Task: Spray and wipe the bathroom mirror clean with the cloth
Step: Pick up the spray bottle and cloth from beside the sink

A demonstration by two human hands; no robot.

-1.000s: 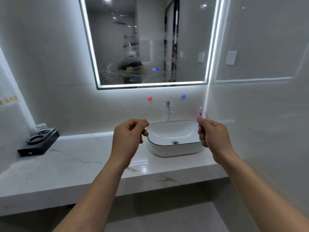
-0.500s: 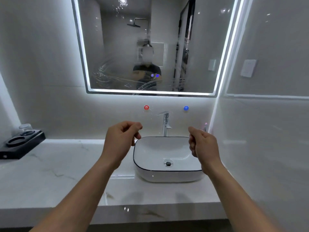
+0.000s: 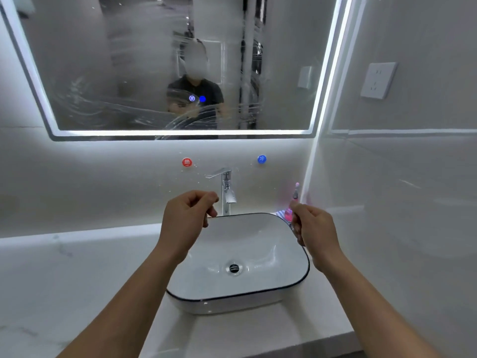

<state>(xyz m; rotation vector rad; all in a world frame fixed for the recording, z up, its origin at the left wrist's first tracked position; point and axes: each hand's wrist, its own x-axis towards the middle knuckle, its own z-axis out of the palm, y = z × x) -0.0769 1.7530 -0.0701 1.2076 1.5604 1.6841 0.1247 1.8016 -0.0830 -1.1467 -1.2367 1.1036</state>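
Observation:
The lit-edged mirror (image 3: 129, 73) hangs on the wall above the basin, and streaky smears cover its lower half. My left hand (image 3: 184, 223) hovers over the basin's left rim, fingers curled in with nothing in them. My right hand (image 3: 316, 232) hovers over the right rim, also curled and holding nothing. A pink spray bottle (image 3: 295, 193) stands in the corner just behind my right hand. Something pink and striped (image 3: 283, 214), perhaps the cloth, lies at its foot, partly hidden by my fingers.
A white basin (image 3: 258, 298) with a dark rim sits on the marble counter (image 3: 64, 280). A chrome tap (image 3: 225, 189) stands behind it, below red (image 3: 187, 162) and blue (image 3: 261, 159) wall dots. The right wall is close and carries a socket (image 3: 378, 80).
I have moved closer to the basin and mirror, which now fill more of the view. Both hands keep the same curled pose in front of me.

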